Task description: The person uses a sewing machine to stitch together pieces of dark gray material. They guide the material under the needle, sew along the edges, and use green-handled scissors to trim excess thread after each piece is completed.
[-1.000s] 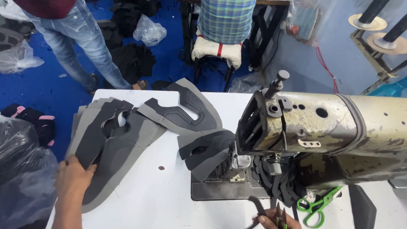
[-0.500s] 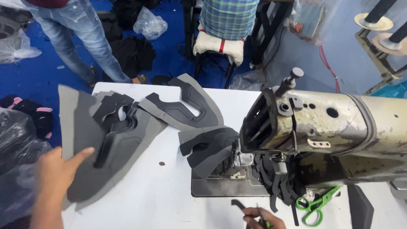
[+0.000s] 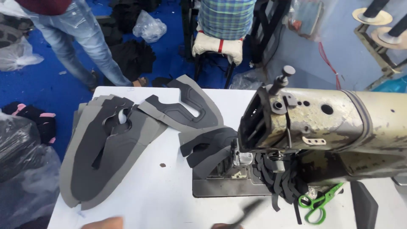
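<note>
Only a sliver of my left hand (image 3: 104,222) shows at the bottom edge, near the lower end of a stack of grey and black shoe-upper pieces (image 3: 106,152) on the white table (image 3: 161,199). My right hand (image 3: 222,226) is also just a sliver at the bottom edge. It holds a thin dark tool (image 3: 249,208), blurred, pointing up toward the sewing machine's plate (image 3: 229,186). A grey and black piece (image 3: 207,148) lies under the needle of the worn sewing machine (image 3: 322,123). Another cut piece (image 3: 182,106) rests at the table's far side.
Green-handled scissors (image 3: 318,203) and a bundle of black strips (image 3: 280,180) lie under the machine arm. Beyond the table, a person in jeans (image 3: 80,38) stands on the blue floor and a person in a checked shirt (image 3: 227,17) sits. Plastic bags (image 3: 25,169) are at left.
My left hand has dropped from beside the stack to the bottom edge. The right hand has also slid lower, and the view has shifted slightly.
</note>
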